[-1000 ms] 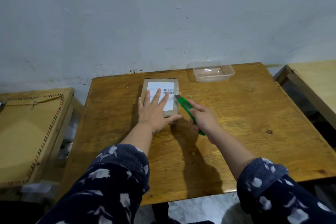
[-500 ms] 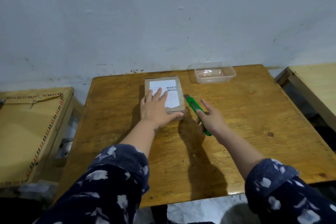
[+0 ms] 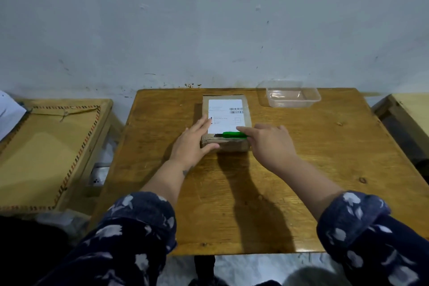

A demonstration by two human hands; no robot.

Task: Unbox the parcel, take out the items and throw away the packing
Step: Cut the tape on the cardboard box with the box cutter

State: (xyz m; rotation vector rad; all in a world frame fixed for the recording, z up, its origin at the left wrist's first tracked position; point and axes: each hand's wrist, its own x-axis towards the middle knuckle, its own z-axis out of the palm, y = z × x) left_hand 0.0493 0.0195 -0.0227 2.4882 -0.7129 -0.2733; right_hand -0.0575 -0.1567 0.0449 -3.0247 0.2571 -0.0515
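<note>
We're at a wooden table (image 3: 325, 169) pushed against a scuffed pale wall (image 3: 209, 18). Clear plastic tub (image 3: 293, 96) sits at the far right of the tabletop, well apart from the parcel. Lower side table (image 3: 51, 158) on the left with a striped-border mat; another table edge (image 3: 399, 109) on the right. Nothing blocks the parcel except our own hands.

Cardboard parcel (image 3: 226, 121) lies flat at the far middle of the table, white shipping label (image 3: 224, 115) facing up. Barcodes visible at the label's upper right; the text is too small to read.

Left hand (image 3: 193, 140): fingers straight, palm down on the parcel's near-left corner, thumb across the near side. Right hand (image 3: 270, 140): holds the green box cutter (image 3: 234, 135) lying crosswise on the parcel's near top edge, index finger stretched along it. Blade not visible.
</note>
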